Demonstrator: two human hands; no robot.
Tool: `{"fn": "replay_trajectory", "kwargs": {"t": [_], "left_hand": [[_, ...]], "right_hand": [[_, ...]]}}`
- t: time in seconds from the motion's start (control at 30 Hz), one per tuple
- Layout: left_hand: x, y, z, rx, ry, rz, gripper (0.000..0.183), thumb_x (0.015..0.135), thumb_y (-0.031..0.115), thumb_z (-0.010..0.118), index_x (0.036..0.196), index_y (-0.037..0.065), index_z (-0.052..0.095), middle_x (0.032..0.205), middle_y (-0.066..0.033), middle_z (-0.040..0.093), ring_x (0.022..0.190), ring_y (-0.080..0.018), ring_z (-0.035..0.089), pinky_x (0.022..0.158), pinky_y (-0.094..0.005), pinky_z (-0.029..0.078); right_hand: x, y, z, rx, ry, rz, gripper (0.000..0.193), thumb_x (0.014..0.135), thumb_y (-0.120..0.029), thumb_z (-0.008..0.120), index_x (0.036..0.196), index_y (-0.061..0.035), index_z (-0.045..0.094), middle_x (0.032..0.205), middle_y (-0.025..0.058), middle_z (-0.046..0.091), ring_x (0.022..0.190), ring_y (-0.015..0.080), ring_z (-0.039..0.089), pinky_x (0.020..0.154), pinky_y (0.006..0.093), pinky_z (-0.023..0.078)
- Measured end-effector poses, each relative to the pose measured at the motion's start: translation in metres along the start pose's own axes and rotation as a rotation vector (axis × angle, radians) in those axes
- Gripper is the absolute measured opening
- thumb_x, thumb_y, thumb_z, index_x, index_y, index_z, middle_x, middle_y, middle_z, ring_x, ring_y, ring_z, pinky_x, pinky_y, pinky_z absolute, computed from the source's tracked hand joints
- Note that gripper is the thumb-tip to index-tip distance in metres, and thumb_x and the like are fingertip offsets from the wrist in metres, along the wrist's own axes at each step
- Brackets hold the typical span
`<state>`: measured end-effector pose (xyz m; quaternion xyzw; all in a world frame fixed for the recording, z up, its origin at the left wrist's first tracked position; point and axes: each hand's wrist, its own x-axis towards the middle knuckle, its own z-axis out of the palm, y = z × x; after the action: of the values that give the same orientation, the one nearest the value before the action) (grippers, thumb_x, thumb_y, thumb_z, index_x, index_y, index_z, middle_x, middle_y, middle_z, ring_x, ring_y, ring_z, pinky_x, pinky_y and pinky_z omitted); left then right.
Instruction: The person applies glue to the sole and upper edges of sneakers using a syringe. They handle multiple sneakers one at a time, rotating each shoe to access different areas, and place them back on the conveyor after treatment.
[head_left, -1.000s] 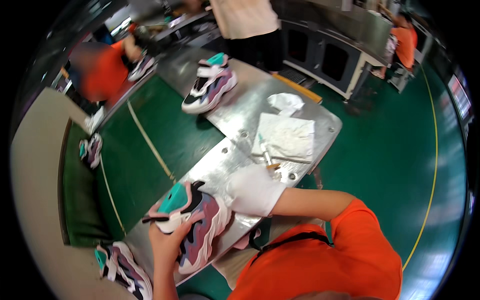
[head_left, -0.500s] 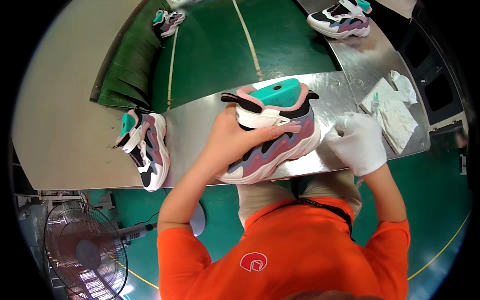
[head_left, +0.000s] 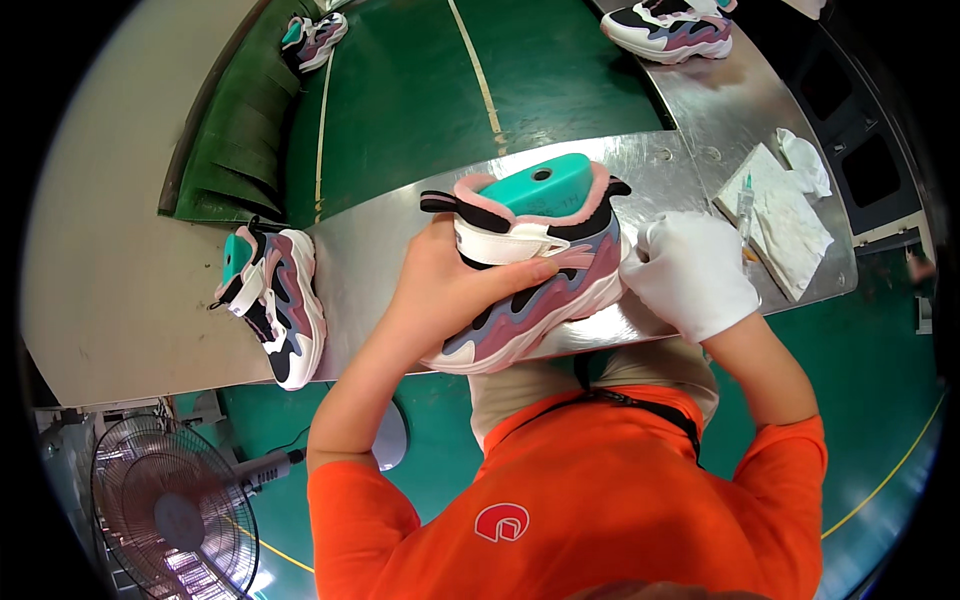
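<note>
Green floor (head_left: 870, 360) rings the lower part of the frame, a fan (head_left: 180, 515) stands at lower left, and a metal desk (head_left: 350, 270) spans the middle, where a shoe (head_left: 545, 305) is held near the center of the frame, heel to the right, toe to the lower left. Bare, the left hand (head_left: 450, 275) grasps it from the side, thumb laid below the white strap (head_left: 500, 243), the other fingers hidden behind. Gloved in white, the right hand (head_left: 690, 275) is at the heel, fingers bent inward; whether they touch the shoe or close on anything cannot be told.

Good handling seems to rest on the left grip: firm enough that the heel does not swing, thumb flat so the upper does not crease. A teal form (head_left: 545, 188) in the opening should help keep its shape. Light, even pressure appears the safer choice for the glove. Just beyond it, at right, a syringe (head_left: 746, 205) lies on a white pad (head_left: 790, 240), close enough to call for a careful wrist. Other shoes appear at left (head_left: 290, 300), upper left (head_left: 318, 42) and upper right (head_left: 675, 38).
</note>
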<state>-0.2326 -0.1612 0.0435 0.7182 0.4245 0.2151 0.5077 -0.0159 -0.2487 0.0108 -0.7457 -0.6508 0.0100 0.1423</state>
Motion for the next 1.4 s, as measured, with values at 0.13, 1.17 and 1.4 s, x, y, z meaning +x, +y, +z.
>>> {"fn": "replay_trajectory", "kwargs": {"t": [0.13,1.17,1.4], "left_hand": [[-0.004,0.005,0.001,0.09,0.005,0.021,0.075,0.066,0.032,0.085,0.124,0.0,0.05,0.104,-0.0112,0.066,0.096,-0.0181,0.065,0.084,-0.0305,0.05],[-0.014,-0.005,0.013,-0.123,0.032,0.174,0.064,0.064,0.01,0.087,0.116,-0.004,0.051,0.104,-0.0101,0.062,0.092,-0.0152,0.061,0.082,-0.0292,0.05],[0.046,0.031,0.018,-0.069,0.018,0.357,0.065,0.067,0.01,0.085,0.118,-0.005,0.049,0.109,-0.0117,0.061,0.097,-0.0152,0.06,0.085,-0.0294,0.05]], "right_hand": [[0.009,-0.005,-0.014,-0.023,-0.23,0.055,0.02,0.072,-0.021,0.058,0.067,-0.0055,0.071,0.072,0.0194,0.065,0.073,0.0361,0.066,0.066,0.0434,0.052],[-0.076,0.067,-0.032,0.014,-0.045,0.228,0.082,0.058,-0.042,0.083,0.128,-0.0181,0.048,0.1,0.0202,0.056,0.084,0.0386,0.063,0.07,0.0443,0.052],[-0.07,0.079,-0.017,0.248,-0.131,0.2,0.075,0.064,-0.037,0.08,0.13,-0.0193,0.049,0.1,0.0211,0.056,0.089,0.0393,0.062,0.077,0.0449,0.05]]}}
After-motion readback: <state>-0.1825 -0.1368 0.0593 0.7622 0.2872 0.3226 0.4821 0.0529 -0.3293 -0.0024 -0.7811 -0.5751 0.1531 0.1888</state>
